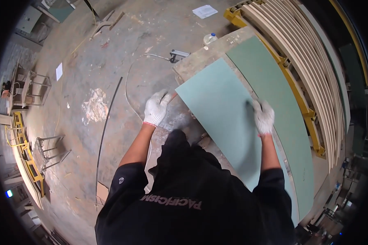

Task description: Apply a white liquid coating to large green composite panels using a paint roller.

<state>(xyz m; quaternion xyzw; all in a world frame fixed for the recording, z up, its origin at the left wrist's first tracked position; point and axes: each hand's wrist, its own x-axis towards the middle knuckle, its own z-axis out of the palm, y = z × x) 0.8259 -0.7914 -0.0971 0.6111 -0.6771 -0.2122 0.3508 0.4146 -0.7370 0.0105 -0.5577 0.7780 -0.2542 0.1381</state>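
Observation:
A pale green board (pixel 221 106) lies on a worn bench (pixel 192 69) in front of me, slightly to the right. My left hand (pixel 155 109), in a white knit glove with a red cuff, is beside the board's far left corner. Its fingers are closed around a small reddish-brown thing (pixel 173 96) whose kind I cannot make out. My right hand (pixel 264 117), gloved the same way, is at the board's right edge with loosely bent fingers apart. Its shadow falls on the board; whether it touches is unclear.
A darker green board (pixel 274 81) lies alongside to the right. Beyond it, curved wooden strips (pixel 302 49) rest on a yellow frame (pixel 290 77). A pneumatic tool (pixel 179 55) with a hose is by the bench's far end, near a jug (pixel 209 38). A black strip (pixel 107 122) lies on the floor.

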